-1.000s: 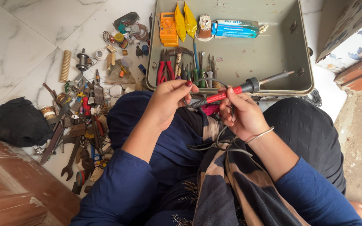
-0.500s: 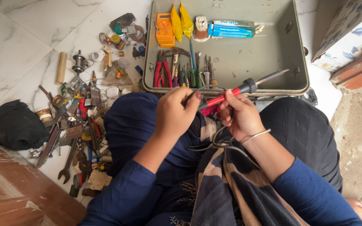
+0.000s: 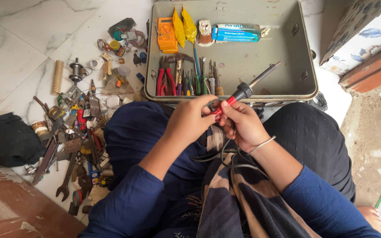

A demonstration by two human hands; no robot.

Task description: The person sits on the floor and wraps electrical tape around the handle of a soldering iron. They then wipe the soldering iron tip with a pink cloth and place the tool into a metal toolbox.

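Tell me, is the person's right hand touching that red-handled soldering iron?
Touching. The head view shows the right hand with fingers wrapped on the soldering iron red handle.

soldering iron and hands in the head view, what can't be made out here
- Soldering iron, head view: most of its red handle is hidden under the fingers of the left hand and right hand.
- Its cord: it drops into the folds of cloth on the lap, and the plug end is hidden.
- Small tools in the metal case: too small to tell each kind.
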